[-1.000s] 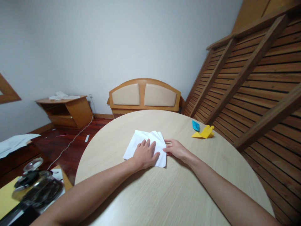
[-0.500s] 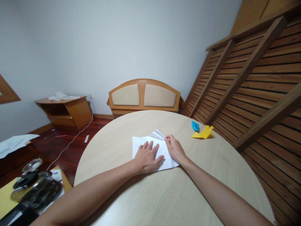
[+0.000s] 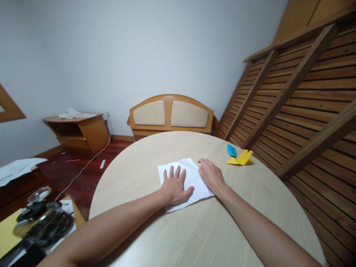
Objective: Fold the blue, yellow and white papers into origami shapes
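A folded sheet of white paper [image 3: 194,181] lies on the round table, with layered folds along its upper right corner. My left hand [image 3: 176,187] rests flat on the sheet, its fingers spread wide. At the sheet's right edge is my right hand [image 3: 211,174], its fingers curled together against the fold. The right thumb is mostly hidden. Off to the right sit a yellow folded-paper bird [image 3: 242,158] and a small blue folded-paper piece [image 3: 231,150], both apart from my hands.
The pale round table [image 3: 133,167] stands before a headboard [image 3: 171,111]. A slatted wooden frame [image 3: 300,96] leans along the right side. On the left are a cabinet [image 3: 80,135] with papers on top and a glass pot [image 3: 46,218] at the lower corner.
The pleated flap that stuck up at the paper's top right now lies flatter. My right hand has loosened from its pinch and curls at the edge. The sheet has turned slightly.
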`<move>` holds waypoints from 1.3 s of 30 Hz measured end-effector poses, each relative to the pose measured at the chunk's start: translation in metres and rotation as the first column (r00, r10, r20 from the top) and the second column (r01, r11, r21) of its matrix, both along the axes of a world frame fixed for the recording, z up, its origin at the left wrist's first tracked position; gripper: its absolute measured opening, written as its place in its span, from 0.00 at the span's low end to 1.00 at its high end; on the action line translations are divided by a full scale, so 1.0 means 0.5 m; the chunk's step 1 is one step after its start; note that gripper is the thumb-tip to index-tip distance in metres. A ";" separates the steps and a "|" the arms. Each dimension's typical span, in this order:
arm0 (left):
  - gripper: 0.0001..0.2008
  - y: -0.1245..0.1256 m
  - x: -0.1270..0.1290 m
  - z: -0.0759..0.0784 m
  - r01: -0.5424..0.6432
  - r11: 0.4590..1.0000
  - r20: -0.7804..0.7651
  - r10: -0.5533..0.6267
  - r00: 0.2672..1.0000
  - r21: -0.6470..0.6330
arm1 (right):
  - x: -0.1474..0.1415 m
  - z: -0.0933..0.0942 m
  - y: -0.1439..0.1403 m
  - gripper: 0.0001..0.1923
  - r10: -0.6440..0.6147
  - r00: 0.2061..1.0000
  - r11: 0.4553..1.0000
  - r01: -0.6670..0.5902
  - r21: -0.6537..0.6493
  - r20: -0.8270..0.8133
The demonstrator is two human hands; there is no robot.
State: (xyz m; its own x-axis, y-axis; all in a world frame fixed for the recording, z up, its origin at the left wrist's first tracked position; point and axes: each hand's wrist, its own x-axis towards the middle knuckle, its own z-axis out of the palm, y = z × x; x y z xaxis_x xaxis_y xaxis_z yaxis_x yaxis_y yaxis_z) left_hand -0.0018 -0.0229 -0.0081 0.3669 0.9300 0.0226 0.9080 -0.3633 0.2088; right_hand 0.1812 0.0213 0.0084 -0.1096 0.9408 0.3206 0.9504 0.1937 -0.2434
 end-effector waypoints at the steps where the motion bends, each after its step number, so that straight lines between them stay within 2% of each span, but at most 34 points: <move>1: 0.44 0.000 0.001 0.000 -0.001 1.000 0.004 0.001 1.000 0.002 | -0.011 0.003 -0.010 0.17 0.070 0.997 0.996 -0.072 0.058 0.040; 3: 0.45 0.002 0.001 -0.001 0.000 1.000 0.008 0.000 1.000 0.005 | -0.037 -0.002 -0.029 0.21 0.227 0.974 0.971 -0.228 0.065 0.021; 5: 0.45 0.004 -0.001 -0.003 0.008 1.000 0.004 -0.008 1.000 0.004 | -0.059 -0.019 -0.042 0.23 0.359 0.931 0.933 -0.360 -0.004 -0.074; 9: 0.46 0.009 -0.006 -0.006 0.019 1.000 -0.006 -0.019 1.000 0.006 | -0.064 -0.056 -0.048 0.30 0.399 0.913 0.884 -0.407 -0.229 -0.082; 12: 0.44 0.012 -0.006 -0.008 0.014 1.000 -0.003 -0.014 1.000 0.017 | -0.047 -0.060 -0.040 0.33 0.390 0.920 0.876 -0.378 -0.300 -0.021; 19: 0.45 0.017 -0.007 -0.011 0.009 1.000 -0.023 -0.009 1.000 0.017 | -0.022 -0.039 -0.014 0.36 0.223 0.972 0.922 -0.188 -0.339 0.068; 27: 0.44 0.025 -0.015 -0.012 0.016 1.000 -0.035 -0.016 0.999 0.013 | -0.003 -0.047 -0.006 0.38 0.168 0.980 0.930 -0.120 -0.348 0.110; 32: 0.44 0.039 -0.022 -0.014 0.033 0.999 -0.043 -0.033 0.999 0.002 | 0.028 -0.050 0.002 0.39 0.116 0.982 0.933 -0.056 -0.357 0.150; 34: 0.44 0.052 -0.032 -0.014 0.015 1.000 -0.041 -0.015 0.999 -0.003 | 0.052 -0.044 0.008 0.37 0.116 0.980 0.942 -0.057 -0.331 0.161; 36: 0.44 0.073 -0.053 -0.013 -0.054 0.998 -0.038 0.054 0.998 -0.009 | 0.086 -0.032 0.016 0.34 0.113 0.976 0.968 -0.066 -0.242 0.185; 39: 0.44 0.119 -0.107 -0.011 -0.200 0.979 -0.021 0.200 0.980 -0.024 | 0.159 -0.013 0.028 0.24 -0.064 0.974 0.997 0.069 -0.018 0.218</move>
State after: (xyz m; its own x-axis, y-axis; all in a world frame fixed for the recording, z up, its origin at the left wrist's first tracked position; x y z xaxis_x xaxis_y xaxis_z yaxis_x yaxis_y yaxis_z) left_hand -0.0555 0.0365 -0.0138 0.1735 0.9848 -0.0070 0.9655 -0.1687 0.1983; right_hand 0.2610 0.0351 0.0018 -0.1109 0.9559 0.2720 0.9916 0.1247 -0.0339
